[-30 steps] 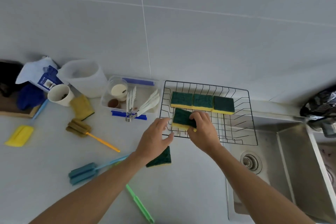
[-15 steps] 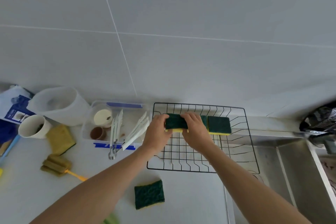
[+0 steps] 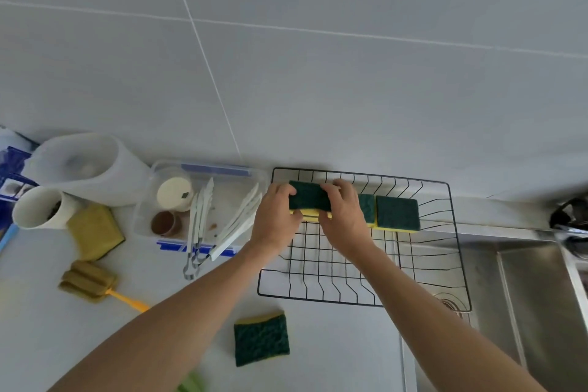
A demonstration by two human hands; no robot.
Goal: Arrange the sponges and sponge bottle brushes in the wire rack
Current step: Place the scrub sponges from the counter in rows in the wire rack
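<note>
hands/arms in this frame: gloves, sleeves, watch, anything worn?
Nothing worn. The left hand and right hand are bare: no gloves, and no rings show on the visible fingers. Both forearms are uncovered down to the frame's bottom edge, with no sleeve, watch, band or marking in view.

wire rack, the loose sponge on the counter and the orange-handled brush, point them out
wire rack (image 3: 321,297), head view, front rim wire
loose sponge (image 3: 261,340), head view, green scouring face
orange-handled brush (image 3: 86,281), head view, olive sponge head
</note>
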